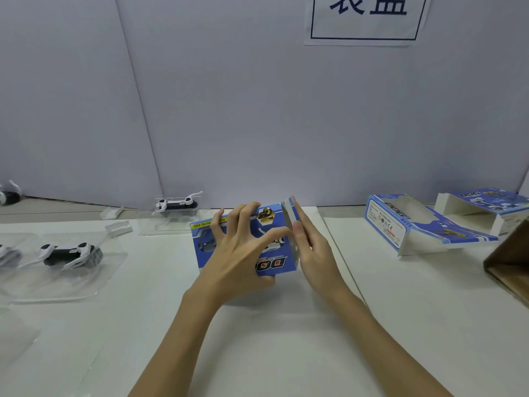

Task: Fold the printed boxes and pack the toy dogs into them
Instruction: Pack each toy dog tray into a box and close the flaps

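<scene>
Forearms: two bare, entering from the bottom edge and converging toward the table's centre.
Table (272,339): white surface, covered in pale sheets.
Left hand (237,253): fingers spread wide and lightly curled over the box's printed top face, thumb stretched toward the right end, fingertips reaching the far edge; gripping the box from above.
Right hand (312,247): fingers straight and held together, flat against the box's right end flap, pressing it; thumb tip touching the flap's edge.
Printed box (267,247): centre of the table, between both hands; blue card with white undersides, upside-down red and white "DOG" lettering, pictures of a white toy dog and a yellow one, a yellow strip with text along the far left edge.
End flap (289,216): white inside, blue edge, standing up at the box's right end, not closed flat.
Near toy dog (68,253): left, black and white, lying in a clear plastic tray (57,285).
Far toy dog (177,204): black and white, further back left in another clear tray, near the wall.
More dogs: partly cut off at the left edge.
Second box (412,224): right, blue, partly folded, window cutout, lying open.
Third box (486,204): far right, partly folded, white inside showing.
Brown carton (509,253): right edge, only a corner seen.
Wall: pale lilac panels, with a white sign (366,18) bearing dark blue characters.
</scene>
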The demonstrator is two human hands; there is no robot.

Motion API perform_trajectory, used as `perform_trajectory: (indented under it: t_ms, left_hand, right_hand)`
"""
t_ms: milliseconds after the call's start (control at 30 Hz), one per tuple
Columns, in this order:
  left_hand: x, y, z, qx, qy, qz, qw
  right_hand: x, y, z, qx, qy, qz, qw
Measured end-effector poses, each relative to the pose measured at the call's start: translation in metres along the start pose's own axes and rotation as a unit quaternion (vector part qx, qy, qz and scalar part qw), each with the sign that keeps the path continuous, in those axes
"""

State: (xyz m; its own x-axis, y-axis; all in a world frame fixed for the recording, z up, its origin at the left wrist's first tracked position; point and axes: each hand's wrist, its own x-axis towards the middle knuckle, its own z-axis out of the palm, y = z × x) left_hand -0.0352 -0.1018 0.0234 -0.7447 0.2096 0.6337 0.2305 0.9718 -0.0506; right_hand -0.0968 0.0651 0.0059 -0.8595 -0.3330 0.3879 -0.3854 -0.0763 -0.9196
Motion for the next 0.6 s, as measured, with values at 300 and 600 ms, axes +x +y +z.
perform_trajectory:
  t_ms: [300,600]
  left_hand:
    - [0.0008,-0.0013,-0.0020,0.057,0.011,0.008,0.998]
    - [0.0023,0.0003,-0.0025,0.058,0.024,0.014,0.998]
  right_hand:
    - [-0.0006,-0.0035,-0.0066,-0.027,-0.030,-0.029,0.999]
    - [-0.0015,-0.0005,-0.0040,-0.035,-0.021,-0.029,0.999]
